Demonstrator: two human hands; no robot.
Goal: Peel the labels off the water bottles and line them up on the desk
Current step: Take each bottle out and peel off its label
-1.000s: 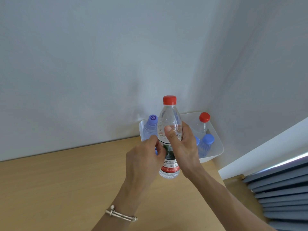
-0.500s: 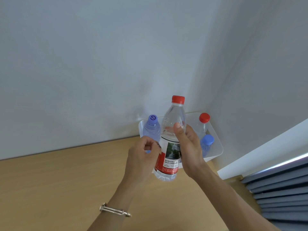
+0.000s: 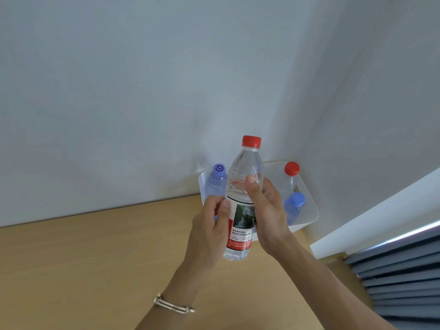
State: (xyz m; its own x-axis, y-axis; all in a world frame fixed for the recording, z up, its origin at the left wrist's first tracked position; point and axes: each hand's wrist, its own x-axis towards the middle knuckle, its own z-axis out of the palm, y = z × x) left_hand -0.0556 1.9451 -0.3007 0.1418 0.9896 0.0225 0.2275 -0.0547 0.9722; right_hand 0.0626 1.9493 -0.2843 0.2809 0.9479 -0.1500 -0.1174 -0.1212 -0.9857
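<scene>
The bottle (image 3: 242, 177) we are working on hangs in both hands above the desk (image 3: 95, 258), towards its back right corner, leaning a little to the right with its red cap (image 3: 251, 141) uppermost. A second ago it stood straight and showed us mostly a narrow green strip. Since then we have turned it in our fingers, so the waterfall picture on the label (image 3: 241, 232) now faces us, with the red panel at its left.

Our right hand (image 3: 269, 215) is wrapped round the bottle's shoulder and right side, thumb pressed on the clear plastic above the label. Our left hand (image 3: 209, 232) has closed in on the left side, fingers curled round the bottle and thumb laid on the label's upper left edge.

We judge that we have been hunting for the seam. The label is still wrapped on whole, and we cannot tell whether any edge has lifted, so the peeling is yet to start.

Behind the bottle, in the corner, the white tub (image 3: 307, 210) holds a purple-capped bottle (image 3: 216, 179), a red-capped one (image 3: 289, 177) and a blue-capped one (image 3: 294, 206). No bottle stands lined up on the visible desk.
</scene>
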